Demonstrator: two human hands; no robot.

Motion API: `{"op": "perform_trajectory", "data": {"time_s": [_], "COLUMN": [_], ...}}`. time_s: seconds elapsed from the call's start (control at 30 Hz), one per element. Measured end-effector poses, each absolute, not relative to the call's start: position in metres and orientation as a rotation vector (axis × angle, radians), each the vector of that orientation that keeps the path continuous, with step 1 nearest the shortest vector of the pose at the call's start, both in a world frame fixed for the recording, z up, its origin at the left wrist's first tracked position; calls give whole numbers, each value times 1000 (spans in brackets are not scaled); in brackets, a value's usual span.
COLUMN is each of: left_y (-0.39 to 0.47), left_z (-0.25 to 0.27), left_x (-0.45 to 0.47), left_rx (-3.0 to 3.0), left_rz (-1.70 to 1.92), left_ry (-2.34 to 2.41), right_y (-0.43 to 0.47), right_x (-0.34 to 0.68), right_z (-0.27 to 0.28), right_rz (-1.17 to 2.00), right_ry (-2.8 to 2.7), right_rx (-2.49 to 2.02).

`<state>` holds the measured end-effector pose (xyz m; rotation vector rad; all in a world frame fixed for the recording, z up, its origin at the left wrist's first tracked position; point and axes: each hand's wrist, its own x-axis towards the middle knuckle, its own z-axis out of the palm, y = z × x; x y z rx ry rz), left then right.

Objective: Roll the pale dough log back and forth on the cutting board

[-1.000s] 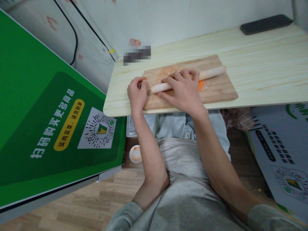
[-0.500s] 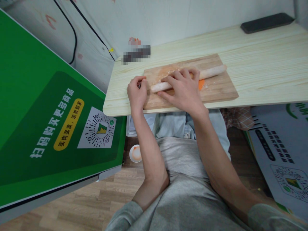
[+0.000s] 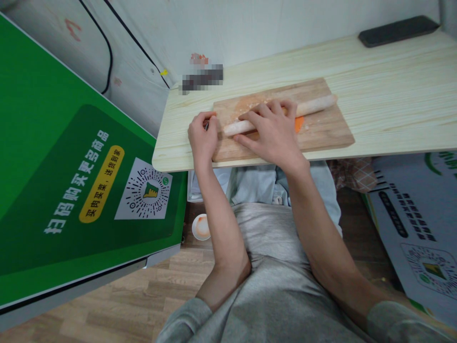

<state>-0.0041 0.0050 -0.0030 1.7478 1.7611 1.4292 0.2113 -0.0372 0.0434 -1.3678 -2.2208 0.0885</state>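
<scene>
A pale rolling pin [image 3: 316, 104] dusted with white lies slantwise across a wooden cutting board [image 3: 332, 131]. My right hand [image 3: 273, 128] rests over the pin, thumb on the near side and fingers bent over the far side. Beneath the pin and hand, an orange piece of what looks like dough [image 3: 299, 125] partly shows; the rest is hidden. My left hand [image 3: 203, 138] is closed at the board's left edge, just beyond the pin's left end. Thumb and fingers are curled together, and whatever they hold is hidden.
The board sits near the front edge of a light wood table [image 3: 389, 105]. A dark flat object [image 3: 398, 31] lies at the back right, and a pixelated patch [image 3: 202, 78] is at the back left. A green panel [image 3: 43, 157] stands left. Below is a white bowl [image 3: 202, 227].
Both hands and the rolling pin keep nearly the same position on the board. The view has shifted very slightly.
</scene>
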Motion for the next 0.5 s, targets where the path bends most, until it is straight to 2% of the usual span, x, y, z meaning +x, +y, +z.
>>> {"op": "perform_trajectory", "data": {"time_s": [0.5], "left_y": [5], "left_z": [-1], "left_x": [-5], "left_rx": [1663], "left_rz": [1395], "left_ry": [1733], "right_y": [-39], "right_x": [211], "right_z": [49], "right_rz": [85], "right_ry": [-2248], "right_rx": [-1397]}}
